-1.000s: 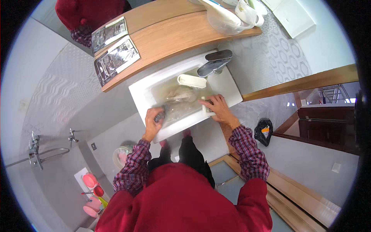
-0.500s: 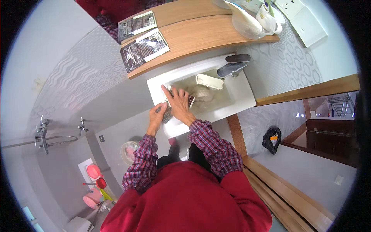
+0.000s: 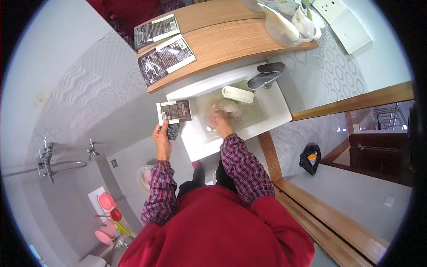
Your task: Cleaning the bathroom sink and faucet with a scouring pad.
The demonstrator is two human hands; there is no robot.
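Note:
I stand at a white washbasin (image 3: 275,111) with a grey tap (image 3: 264,75) at its back. My left hand (image 3: 162,135) is held out to the left of the basin, shut on a small dark sachet (image 3: 175,111) with a white label and a dark scrubbing pad (image 3: 172,130) below it. My right hand (image 3: 218,122) is down inside the basin, fingers resting on a crumpled clear plastic bag (image 3: 229,107) that lies in the water. A white oblong bar (image 3: 238,94) lies at the basin's back, just beyond the bag.
A wooden shelf (image 3: 231,42) above the basin carries two dark printed packets (image 3: 165,53) and a clear jug (image 3: 284,26) with toiletries. A shower fitting (image 3: 46,160) is on the left wall. A round drain (image 3: 144,178) and pink bottles (image 3: 109,209) sit on the floor; a black bag (image 3: 310,158) lies right.
My left hand has lifted out of the basin to the left, carrying the sachet and pad. My right hand has shifted onto the plastic bag inside the basin.

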